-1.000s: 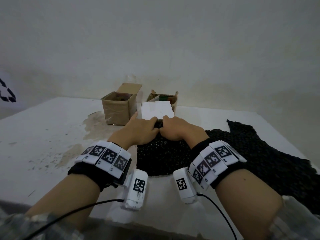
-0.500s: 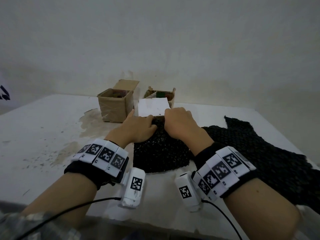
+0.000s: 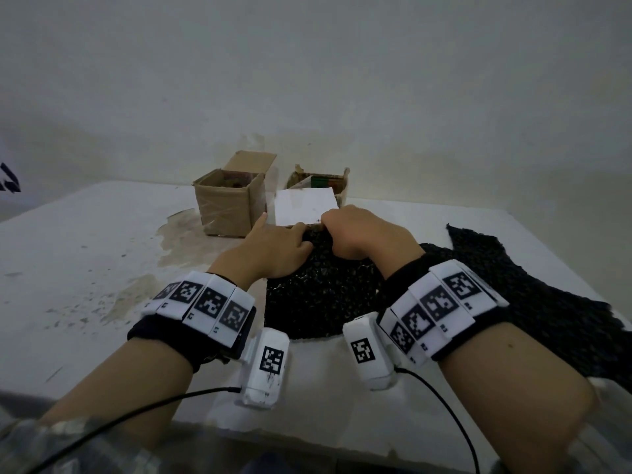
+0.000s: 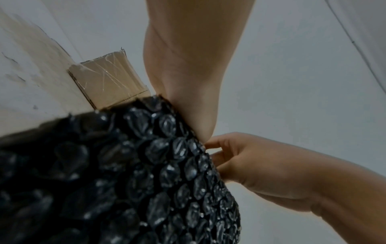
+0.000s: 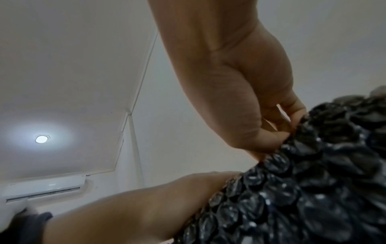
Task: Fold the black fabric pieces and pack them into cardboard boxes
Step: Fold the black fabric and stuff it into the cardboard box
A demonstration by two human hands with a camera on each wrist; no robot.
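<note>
Overhead, I see my left hand (image 3: 273, 248) and right hand (image 3: 359, 234) pinching the far edge of the folded black bubbly fabric piece (image 3: 318, 295), lying lengthwise toward the open brown cardboard box (image 3: 229, 203); bare white tabletop (image 3: 85, 268) stretches leftward. At both wrists, curled fingers (image 5: 269, 142) grip that edge.

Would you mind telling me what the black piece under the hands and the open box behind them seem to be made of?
Black piece: looks like glossy plastic bubble wrap rather than cloth, with shiny raised cells. Open box: matte brown corrugated cardboard, criss-crossed with clear tape.
</note>
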